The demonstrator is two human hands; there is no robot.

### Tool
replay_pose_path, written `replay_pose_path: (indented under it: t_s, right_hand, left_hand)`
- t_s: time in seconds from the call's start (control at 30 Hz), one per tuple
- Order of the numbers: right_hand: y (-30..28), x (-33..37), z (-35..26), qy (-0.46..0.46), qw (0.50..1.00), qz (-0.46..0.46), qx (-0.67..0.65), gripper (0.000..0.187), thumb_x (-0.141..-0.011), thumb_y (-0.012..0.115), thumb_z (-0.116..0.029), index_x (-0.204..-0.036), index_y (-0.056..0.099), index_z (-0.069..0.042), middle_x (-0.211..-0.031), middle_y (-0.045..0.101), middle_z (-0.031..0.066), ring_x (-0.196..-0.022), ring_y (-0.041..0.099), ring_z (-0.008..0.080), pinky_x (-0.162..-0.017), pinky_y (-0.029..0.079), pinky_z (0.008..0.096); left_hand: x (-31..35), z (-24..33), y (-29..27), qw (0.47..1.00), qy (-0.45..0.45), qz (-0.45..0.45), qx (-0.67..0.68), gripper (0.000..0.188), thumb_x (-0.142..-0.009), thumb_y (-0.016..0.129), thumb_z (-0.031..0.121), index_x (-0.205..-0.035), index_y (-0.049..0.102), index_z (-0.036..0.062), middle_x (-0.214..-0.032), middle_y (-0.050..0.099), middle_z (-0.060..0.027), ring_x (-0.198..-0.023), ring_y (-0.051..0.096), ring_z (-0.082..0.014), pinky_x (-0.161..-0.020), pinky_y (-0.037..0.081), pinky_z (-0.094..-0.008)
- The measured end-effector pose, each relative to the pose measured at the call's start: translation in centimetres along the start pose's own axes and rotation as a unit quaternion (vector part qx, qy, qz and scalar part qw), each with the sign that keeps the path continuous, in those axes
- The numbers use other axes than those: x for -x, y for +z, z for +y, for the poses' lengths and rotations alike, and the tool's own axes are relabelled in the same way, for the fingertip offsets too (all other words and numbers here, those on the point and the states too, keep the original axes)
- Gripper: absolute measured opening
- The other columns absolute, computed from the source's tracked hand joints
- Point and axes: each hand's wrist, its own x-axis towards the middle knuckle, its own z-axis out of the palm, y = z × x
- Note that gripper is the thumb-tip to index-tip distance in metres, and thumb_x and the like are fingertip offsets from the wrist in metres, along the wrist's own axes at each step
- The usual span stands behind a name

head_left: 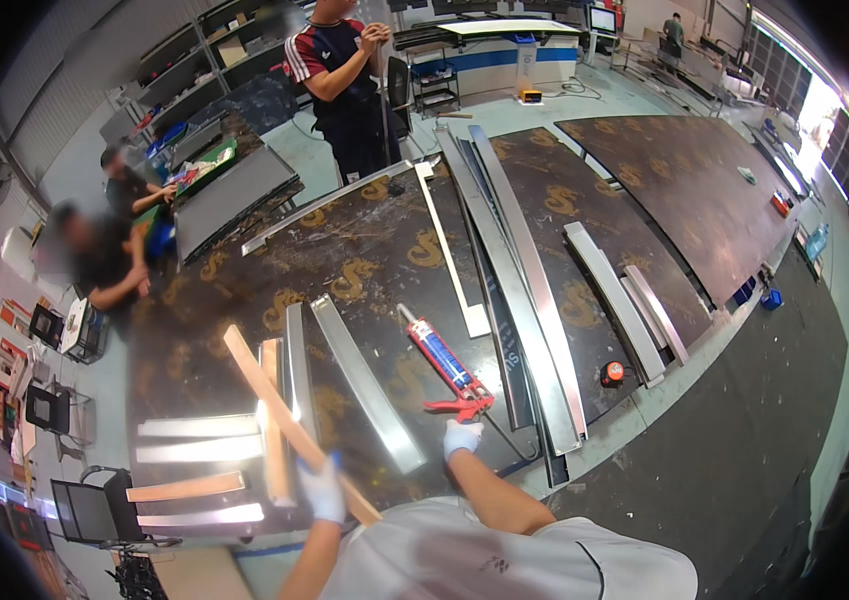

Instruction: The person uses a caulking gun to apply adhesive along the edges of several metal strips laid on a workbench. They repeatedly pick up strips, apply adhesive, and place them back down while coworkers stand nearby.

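Observation:
My left hand [322, 490], in a white glove, is closed around a long, flat tan strip [279, 412]. The strip slants from beside my body out over the dark table [214, 360]. Also gloved, my right hand [462, 437] is curled at the handle end of a red caulking gun [468, 402] with a blue cartridge [441, 358]; its fingers are partly hidden. The gun's nozzle points away from me. Another tan strip [276, 470] lies under the held one. Beside it are silver metal strips [369, 385].
Several short strips [199, 450] lie at the left. Long metal profiles [524, 280] cross the table right of the gun, with a tape measure [611, 374] and shorter profiles [614, 300] beyond. A person [344, 90] stands across the table; two more people [99, 255] work at the left.

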Motion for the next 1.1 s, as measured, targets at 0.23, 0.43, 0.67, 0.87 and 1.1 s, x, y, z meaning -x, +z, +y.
replay_pose_path:
  t_s: [0.23, 0.43, 0.67, 0.87, 1.1]
  right_hand:
    - [-0.5, -3.8, -1.1, 0.129, 0.693, -0.469, -0.531, 0.062, -0.110, 0.064, -0.063, -0.151, 0.060, -0.017, -0.123, 0.070, 0.0099, -0.074, 0.054, 0.0129, -0.064, 0.047, 0.0264]
    - [-3.0, -0.5, -6.5, 0.081, 0.721, -0.494, -0.479, 0.056, -0.110, 0.067, -0.058, -0.150, 0.063, -0.019, -0.140, 0.073, 0.0045, -0.081, 0.060, 0.0138, -0.068, 0.051, 0.0321]
    - [-0.9, 4.2, -17.7, -0.091, 0.769, -0.530, -0.345, 0.044, -0.116, 0.065, -0.040, -0.143, 0.063, -0.006, -0.136, 0.073, 0.0166, -0.131, 0.071, 0.0353, -0.112, 0.060, 0.0544]
    - [4.1, 6.4, -25.2, -0.233, 0.829, -0.485, -0.148, 0.037, -0.114, 0.069, -0.032, -0.131, 0.068, 0.001, -0.114, 0.077, 0.0186, -0.106, 0.080, 0.0340, -0.097, 0.067, 0.0499]
    - [9.2, 7.2, -28.3, -0.291, 0.840, -0.456, -0.045, 0.036, -0.113, 0.071, -0.033, -0.122, 0.070, 0.002, -0.103, 0.078, 0.0144, -0.092, 0.081, 0.0283, -0.084, 0.069, 0.0443]
  left_hand:
    - [-1.9, -0.5, -3.3, 0.999, -0.007, -0.016, 0.035, 0.080, -0.102, 0.083, 0.018, -0.164, 0.041, -0.0094, -0.144, 0.064, -0.0202, -0.128, 0.064, -0.0311, -0.114, 0.051, -0.0431]
    - [-2.7, -0.2, -4.4, 0.998, -0.032, -0.003, 0.061, 0.083, -0.100, 0.085, 0.016, -0.165, 0.039, -0.0100, -0.143, 0.065, -0.0182, -0.124, 0.065, -0.0258, -0.108, 0.054, -0.0381]
    - [-3.8, -1.8, -4.5, 0.994, -0.070, 0.012, 0.087, 0.074, -0.100, 0.084, 0.013, -0.161, 0.046, -0.0062, -0.137, 0.067, -0.0147, -0.120, 0.066, -0.0238, -0.107, 0.055, -0.0370]
    - [-3.9, -3.1, -5.3, 0.975, -0.082, 0.009, 0.208, 0.062, -0.102, 0.080, 0.006, -0.155, 0.051, -0.0059, -0.130, 0.067, -0.0127, -0.114, 0.066, -0.0211, -0.101, 0.057, -0.0355]
    - [-4.1, -2.6, -7.5, 0.968, -0.110, 0.022, 0.227, 0.060, -0.101, 0.078, 0.004, -0.154, 0.051, -0.0065, -0.127, 0.067, -0.0123, -0.109, 0.067, -0.0204, -0.096, 0.058, -0.0359]
